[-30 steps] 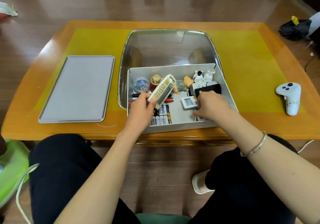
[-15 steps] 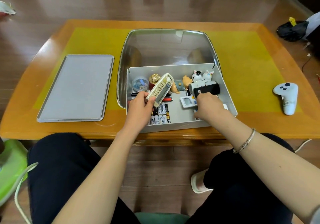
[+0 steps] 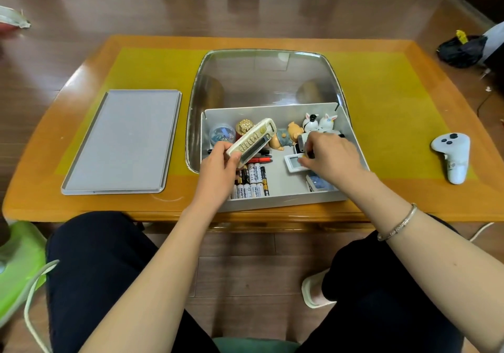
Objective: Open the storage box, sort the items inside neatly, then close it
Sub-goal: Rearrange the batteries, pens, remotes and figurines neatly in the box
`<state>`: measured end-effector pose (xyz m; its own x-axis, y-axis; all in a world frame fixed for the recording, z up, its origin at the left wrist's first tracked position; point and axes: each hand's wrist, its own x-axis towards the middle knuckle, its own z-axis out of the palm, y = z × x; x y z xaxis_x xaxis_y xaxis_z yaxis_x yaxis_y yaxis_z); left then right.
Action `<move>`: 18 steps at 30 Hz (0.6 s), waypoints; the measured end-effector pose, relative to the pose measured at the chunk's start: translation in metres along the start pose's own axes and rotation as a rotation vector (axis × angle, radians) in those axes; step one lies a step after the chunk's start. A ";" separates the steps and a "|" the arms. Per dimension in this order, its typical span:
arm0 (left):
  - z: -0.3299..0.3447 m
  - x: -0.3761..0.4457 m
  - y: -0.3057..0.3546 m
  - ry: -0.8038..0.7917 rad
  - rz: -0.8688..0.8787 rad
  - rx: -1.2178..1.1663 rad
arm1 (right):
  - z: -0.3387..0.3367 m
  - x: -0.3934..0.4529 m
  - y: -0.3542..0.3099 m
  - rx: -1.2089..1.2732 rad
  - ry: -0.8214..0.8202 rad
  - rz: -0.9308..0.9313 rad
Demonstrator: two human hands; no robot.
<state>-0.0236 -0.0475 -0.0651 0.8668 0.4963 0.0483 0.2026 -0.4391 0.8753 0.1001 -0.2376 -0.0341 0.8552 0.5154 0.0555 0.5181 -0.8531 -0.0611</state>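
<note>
A person sits at a low wooden table (image 3: 81,205), seen from above, both bare hands inside an open white storage box (image 3: 281,198) whose grey lid (image 3: 120,142) lies flat on the table to the left, well apart from it. The sorting step appears to be under way — the box is open and not yet closed. The left hand (image 3: 218,170) grips the lower end of a cream-coloured remote control (image 3: 252,141), fingers curled round it, so the remote is tilted up and away above the box's left half. Beneath it a row of batteries (image 3: 251,181) lies side by side along the near wall, with red and black pens (image 3: 261,159) just behind. The right hand (image 3: 331,156) is curled over a dark, grey-edged device (image 3: 301,142) in the right half, apparently pinching it; the fingertips are hidden, so the hold is not certain. A small white gadget with a screen (image 3: 293,163) lies just beside that hand. Small figurines (image 3: 319,122) stand along the far wall. The next move likely calls for finding a free strip of floor for the remote — perhaps beside the batteries — and laying it down flat without disturbing them. A white game controller (image 3: 452,155) rests on the table at the far right.
</note>
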 end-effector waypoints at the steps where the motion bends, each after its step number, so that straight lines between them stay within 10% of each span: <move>1: -0.002 0.001 0.001 -0.004 0.007 -0.019 | -0.004 0.002 0.003 0.045 0.031 -0.014; 18: -0.039 0.043 0.020 -0.354 0.152 0.502 | 0.007 0.026 -0.001 -0.351 -0.232 -0.393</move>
<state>0.0004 -0.0056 -0.0267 0.9835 0.1607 -0.0829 0.1800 -0.8256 0.5347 0.1216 -0.2228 -0.0398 0.6014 0.7695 -0.2151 0.7950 -0.5495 0.2570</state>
